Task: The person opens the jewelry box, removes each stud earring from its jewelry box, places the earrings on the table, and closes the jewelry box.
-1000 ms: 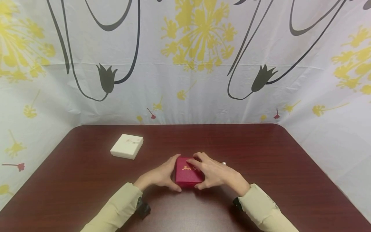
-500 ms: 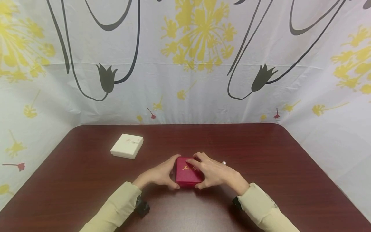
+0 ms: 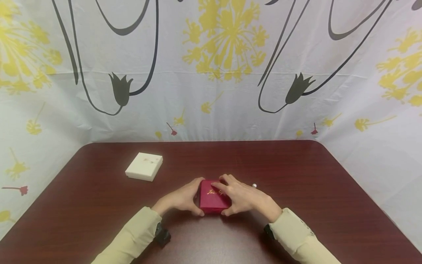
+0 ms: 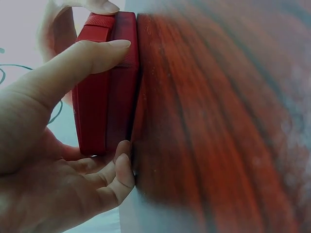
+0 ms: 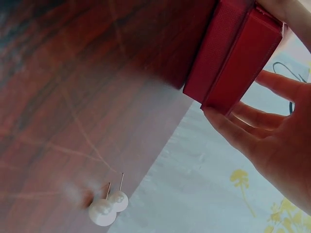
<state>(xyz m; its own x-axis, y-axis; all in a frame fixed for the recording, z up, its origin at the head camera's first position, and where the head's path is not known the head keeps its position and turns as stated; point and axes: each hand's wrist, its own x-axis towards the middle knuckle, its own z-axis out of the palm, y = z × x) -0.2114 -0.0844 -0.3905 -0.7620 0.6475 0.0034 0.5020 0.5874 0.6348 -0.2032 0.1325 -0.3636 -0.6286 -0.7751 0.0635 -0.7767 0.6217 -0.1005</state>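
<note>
A small red jewelry box [image 3: 212, 202], closed, with gold lettering on its lid, rests on the table between both hands. My left hand [image 3: 179, 198] grips its left side, thumb at the front corner and fingers around the back; the left wrist view shows that thumb on the lower part of the box [image 4: 121, 97]. From the right, my right hand [image 3: 245, 197] holds the lid, its thumb at the front and fingertips on the top and far edge. A pair of pearl stud earrings [image 5: 103, 212] lies on the table beyond the right hand, seen as a white dot in the head view.
A flat white box [image 3: 145, 167] with a small printed design lies at the back left of the dark red wooden table [image 3: 280, 157]. Behind the table hangs a white curtain [image 3: 184, 84] with yellow and grey flowers.
My left thumb has drawn slightly back to the left along the front of the box. The right hand and the jewelry box stay in almost the same place.
</note>
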